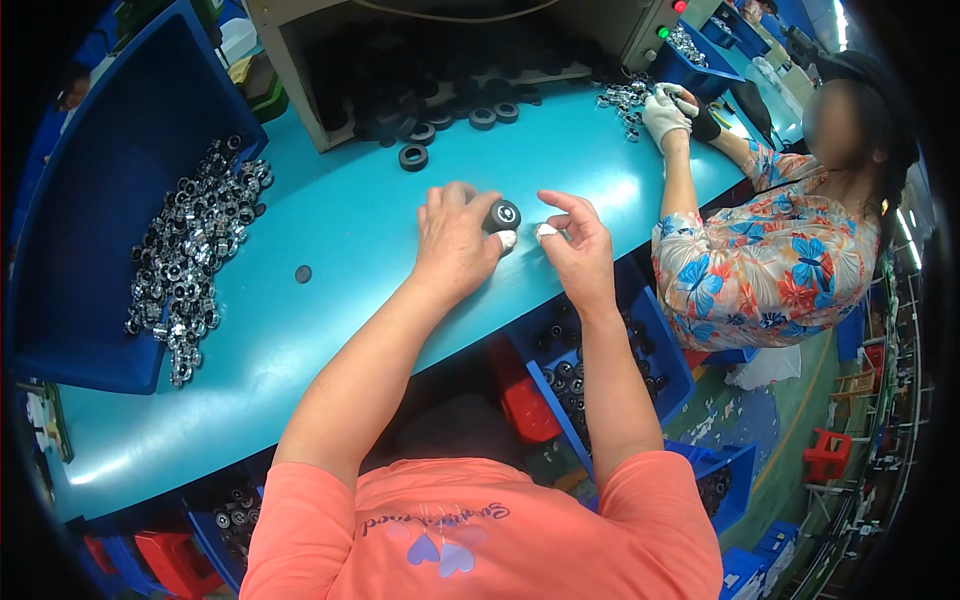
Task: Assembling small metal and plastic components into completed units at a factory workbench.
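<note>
My left hand (448, 238) grips a small black wheel (504, 214) with a pale, shiny centre. The thumb, which has a white wrap on its tip, presses against the wheel's near side. Just to the right, my right hand (580, 250) hovers over the turquoise table (350, 220), fingers apart and nothing visible in them; its thumb is also wrapped in white. Farther back lies a loose black ring (413, 157). A small dark disc (303, 273) rests on the table to the left of my forearm.
A tipped blue bin (90, 230) spills shiny metal-and-black parts (195, 250) at left. Black rings (482, 118) lie before a grey machine housing (300, 80). At right a gloved co-worker (770, 250) handles small parts. Below the table edge stands a blue crate (675, 375) of wheels.
</note>
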{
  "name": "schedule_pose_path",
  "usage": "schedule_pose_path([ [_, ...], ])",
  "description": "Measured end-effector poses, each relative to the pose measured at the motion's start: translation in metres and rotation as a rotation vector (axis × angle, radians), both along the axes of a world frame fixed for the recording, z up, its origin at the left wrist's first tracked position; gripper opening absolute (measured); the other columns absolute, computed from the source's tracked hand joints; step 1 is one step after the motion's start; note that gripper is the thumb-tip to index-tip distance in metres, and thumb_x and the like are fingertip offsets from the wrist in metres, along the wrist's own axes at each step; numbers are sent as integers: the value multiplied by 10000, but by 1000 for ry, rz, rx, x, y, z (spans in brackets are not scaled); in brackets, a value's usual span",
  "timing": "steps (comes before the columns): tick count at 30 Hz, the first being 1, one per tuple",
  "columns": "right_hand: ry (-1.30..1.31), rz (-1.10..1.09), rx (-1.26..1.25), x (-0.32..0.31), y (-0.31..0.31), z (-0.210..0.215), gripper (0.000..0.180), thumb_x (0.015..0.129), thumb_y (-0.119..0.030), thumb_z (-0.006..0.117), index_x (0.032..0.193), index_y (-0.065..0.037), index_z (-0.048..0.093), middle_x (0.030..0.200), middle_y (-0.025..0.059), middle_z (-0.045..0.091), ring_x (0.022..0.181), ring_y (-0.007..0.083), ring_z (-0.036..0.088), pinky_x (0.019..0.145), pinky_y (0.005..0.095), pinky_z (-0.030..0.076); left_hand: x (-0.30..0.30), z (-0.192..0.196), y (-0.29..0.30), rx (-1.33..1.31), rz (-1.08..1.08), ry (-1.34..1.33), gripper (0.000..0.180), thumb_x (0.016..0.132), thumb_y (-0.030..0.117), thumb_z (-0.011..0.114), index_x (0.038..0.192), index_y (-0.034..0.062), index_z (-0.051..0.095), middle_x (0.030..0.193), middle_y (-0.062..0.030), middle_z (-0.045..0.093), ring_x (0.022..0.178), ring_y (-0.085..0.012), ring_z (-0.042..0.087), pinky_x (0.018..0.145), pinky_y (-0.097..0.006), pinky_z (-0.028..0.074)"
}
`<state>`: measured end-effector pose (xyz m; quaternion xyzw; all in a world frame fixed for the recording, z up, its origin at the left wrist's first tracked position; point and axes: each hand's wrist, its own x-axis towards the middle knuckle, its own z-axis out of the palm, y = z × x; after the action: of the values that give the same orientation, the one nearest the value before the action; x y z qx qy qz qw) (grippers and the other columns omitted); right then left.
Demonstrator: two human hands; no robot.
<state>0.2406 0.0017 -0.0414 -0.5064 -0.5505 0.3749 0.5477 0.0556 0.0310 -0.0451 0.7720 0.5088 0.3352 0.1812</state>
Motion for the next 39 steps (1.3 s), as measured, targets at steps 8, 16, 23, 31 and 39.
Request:
schedule_pose_path([
  [8, -79, -6, 6, 0, 3, -2, 386, 826, 0, 651, 1207, -27, 709, 1150, 65, 629, 880, 124, 607, 787, 275, 569, -3, 5, 1, -47, -9, -88, 442, 815, 202, 760, 1249, 135, 712, 1207, -123, 602, 1188, -316, 503, 1039, -430, 402],
  [16, -493, -28, 120, -4, 22, 12, 269, 830, -36, 685, 1083, -50, 774, 886, 116, 680, 702, 190, 639, 680, 312, 529, -4, -3, 13, -63, 24, -134, 267, 845, 172, 718, 1098, 134, 792, 1053, -110, 646, 1075, -293, 552, 1002, -409, 425],
  [23, -584, 64, 107, 5, 29, 9, 230, 822, 1, 680, 1015, -49, 793, 799, 118, 651, 677, 240, 634, 667, 347, 530, -2, 2, 7, -36, 40, -61, 281, 812, 156, 725, 1081, 136, 799, 1025, -106, 646, 1035, -290, 559, 981, -410, 422],
  [31, -792, 95, 341, 3, 32, 17, 193, 827, 3, 687, 992, -35, 779, 806, 137, 643, 718, 298, 645, 676, 393, 519, -3, 11, 1, 66, 48, 99, 276, 793, 154, 740, 1062, 160, 803, 1030, -62, 653, 1020, -262, 565, 900, -396, 410],
  [39, -508, 60, 163, 7, 21, 9, 263, 849, 4, 661, 1080, -52, 772, 883, 106, 681, 744, 232, 660, 693, 335, 531, -11, 4, 2, 60, 14, -87, 313, 778, 126, 727, 1085, 169, 775, 1010, -60, 640, 1017, -264, 567, 952, -403, 400],
])
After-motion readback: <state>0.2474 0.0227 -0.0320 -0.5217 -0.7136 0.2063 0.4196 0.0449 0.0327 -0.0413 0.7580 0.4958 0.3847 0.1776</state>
